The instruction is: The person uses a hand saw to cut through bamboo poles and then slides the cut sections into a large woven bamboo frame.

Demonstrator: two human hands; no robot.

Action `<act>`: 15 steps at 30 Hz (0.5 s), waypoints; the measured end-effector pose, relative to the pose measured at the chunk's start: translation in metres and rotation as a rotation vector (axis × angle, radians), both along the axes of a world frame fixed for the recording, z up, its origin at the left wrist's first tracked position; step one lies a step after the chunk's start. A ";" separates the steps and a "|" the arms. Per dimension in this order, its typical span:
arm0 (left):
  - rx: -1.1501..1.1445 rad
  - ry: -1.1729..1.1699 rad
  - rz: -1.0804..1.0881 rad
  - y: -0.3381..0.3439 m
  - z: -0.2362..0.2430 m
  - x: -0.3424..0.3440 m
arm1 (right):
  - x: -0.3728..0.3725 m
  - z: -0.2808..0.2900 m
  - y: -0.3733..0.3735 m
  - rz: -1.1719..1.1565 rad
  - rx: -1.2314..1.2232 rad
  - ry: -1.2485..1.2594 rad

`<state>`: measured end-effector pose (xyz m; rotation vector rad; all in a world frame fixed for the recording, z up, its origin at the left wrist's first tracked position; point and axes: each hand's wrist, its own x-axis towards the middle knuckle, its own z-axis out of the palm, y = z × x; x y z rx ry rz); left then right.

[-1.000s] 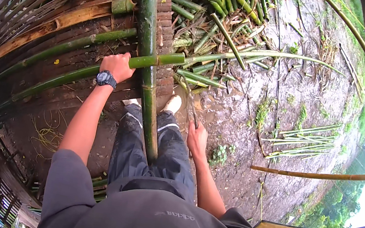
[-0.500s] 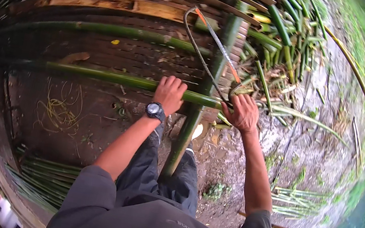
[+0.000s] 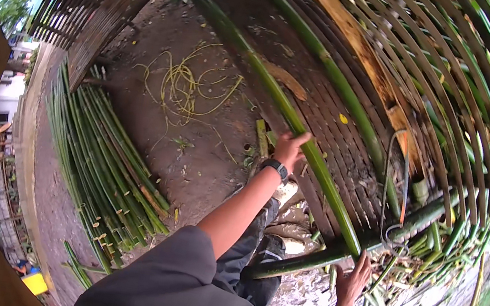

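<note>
A long green bamboo pole [image 3: 264, 82] runs slantwise from the upper left down to my right hand. My left hand [image 3: 289, 150], with a watch at its wrist, is closed round the pole about midway along. At the near cut end, my right hand [image 3: 353, 281] has its fingers stretched out, their tips touching or very close to the end. A bow saw [image 3: 407, 181] with a bent frame lies just beyond the right hand, its handle by a thick bamboo crosspiece [image 3: 298, 262]. The pole's near end rests over that crosspiece.
Brown slats [image 3: 342, 157] carry a second green pole [image 3: 322, 52]. Several cut poles [image 3: 103, 174] lie bundled at left, near a tangled yellow cord [image 3: 185, 89]. Bamboo offcuts [image 3: 438, 246] are heaped at right. A curved slatted panel [image 3: 462, 73] stands at the far right.
The view has swung left, bringing the bundled poles into fuller sight. My right hand's fingers have straightened at the pole's end, and the saw now lies apart from it. The left hand still grips the pole.
</note>
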<state>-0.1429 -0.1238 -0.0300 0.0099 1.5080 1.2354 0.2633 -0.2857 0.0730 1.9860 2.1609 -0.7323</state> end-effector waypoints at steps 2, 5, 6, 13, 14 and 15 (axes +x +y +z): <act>0.109 -0.134 -0.012 0.003 0.001 -0.001 | 0.034 -0.038 -0.016 0.000 0.122 -0.089; 0.148 -0.341 -0.034 -0.030 0.025 -0.001 | 0.061 -0.038 -0.026 -0.016 0.110 -0.159; 0.145 -0.369 -0.059 -0.039 0.042 0.011 | 0.081 -0.032 -0.036 -0.027 0.116 -0.161; 0.009 -0.657 -0.127 -0.170 0.106 0.066 | 0.301 -0.001 -0.121 -0.265 -0.204 -0.282; 0.007 -0.733 -0.024 -0.186 0.113 0.069 | 0.343 0.003 -0.119 -0.340 -0.233 -0.274; 0.004 -0.736 0.018 -0.203 0.116 0.065 | 0.334 -0.006 -0.108 -0.323 -0.238 -0.257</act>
